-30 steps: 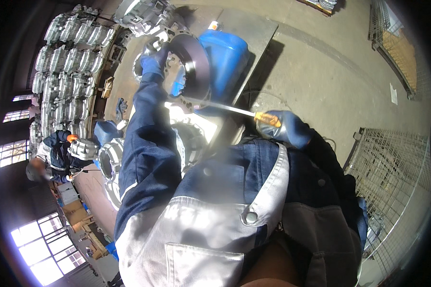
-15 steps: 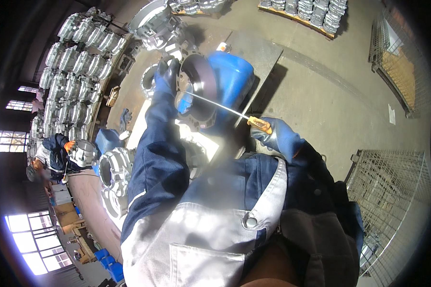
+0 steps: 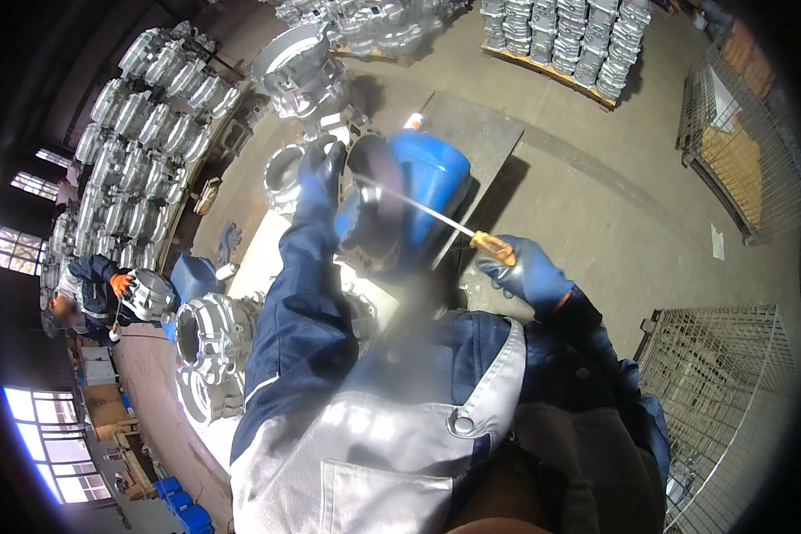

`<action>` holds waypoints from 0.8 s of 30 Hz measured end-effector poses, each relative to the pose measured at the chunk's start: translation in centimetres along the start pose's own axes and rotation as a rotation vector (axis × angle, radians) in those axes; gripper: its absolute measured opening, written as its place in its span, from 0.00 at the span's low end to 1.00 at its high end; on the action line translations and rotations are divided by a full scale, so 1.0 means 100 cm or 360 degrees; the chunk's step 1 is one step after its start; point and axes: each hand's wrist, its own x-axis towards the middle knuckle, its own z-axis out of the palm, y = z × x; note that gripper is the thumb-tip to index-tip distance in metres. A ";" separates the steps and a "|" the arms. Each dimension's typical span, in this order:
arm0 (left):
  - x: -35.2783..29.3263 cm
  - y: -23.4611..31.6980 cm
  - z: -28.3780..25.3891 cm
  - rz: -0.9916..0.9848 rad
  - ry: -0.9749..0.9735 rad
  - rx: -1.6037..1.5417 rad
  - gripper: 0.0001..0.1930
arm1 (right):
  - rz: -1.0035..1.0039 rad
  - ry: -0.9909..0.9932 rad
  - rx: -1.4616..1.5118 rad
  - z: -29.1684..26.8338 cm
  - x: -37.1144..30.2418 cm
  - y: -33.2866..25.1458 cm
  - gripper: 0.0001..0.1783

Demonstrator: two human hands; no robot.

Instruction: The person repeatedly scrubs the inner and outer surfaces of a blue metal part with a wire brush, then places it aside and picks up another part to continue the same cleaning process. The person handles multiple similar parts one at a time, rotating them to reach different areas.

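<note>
My right hand (image 3: pixel 536 278), in a blue-grey work glove, is closed around the butt of an orange-yellow handle on a long screwdriver-like tool (image 3: pixel 436 214). Its thin metal shaft slants up and left into the round opening of a metal casting (image 3: pixel 376 191). The shaft's tip is blurred, and I cannot tell whether it touches the metal. My left hand (image 3: pixel 320 169), gloved as well, grips the casting's left edge, its fingers bent over the rim. The casting stands on its side on the workbench, its opening towards the right.
A blue plastic canister (image 3: pixel 434 173) stands just right of the casting on the dark bench (image 3: pixel 485 129). More ring-shaped castings (image 3: pixel 298 76) stand behind and to the left. Wire cages (image 3: pixel 716 392) are at right. A co-worker with orange gloves (image 3: pixel 121 285) handles another casting at far left.
The view has shifted, so the bench things sit slightly lower. My right hand and the tool have moved a little right and down. The left hand keeps its hold on the casting.
</note>
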 end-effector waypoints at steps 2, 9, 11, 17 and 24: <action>-0.001 0.005 0.001 0.0131 0.0038 0.0155 0.18 | -0.0200 -0.0204 0.0164 -0.003 0.003 0.001 0.18; -0.011 0.012 0.005 0.0251 0.0085 0.0291 0.18 | 0.0114 0.0226 0.0038 -0.001 0.029 -0.005 0.15; -0.014 0.012 0.005 0.0306 0.0109 0.0354 0.19 | 0.0059 0.0047 0.0102 0.001 0.036 -0.007 0.16; -0.017 0.013 0.003 0.0336 0.0139 0.0329 0.14 | 0.0267 0.0276 -0.0103 -0.012 0.048 -0.010 0.18; -0.016 0.010 0.000 0.0229 0.0097 0.0310 0.14 | 0.0191 0.0031 -0.0166 -0.021 0.051 -0.018 0.25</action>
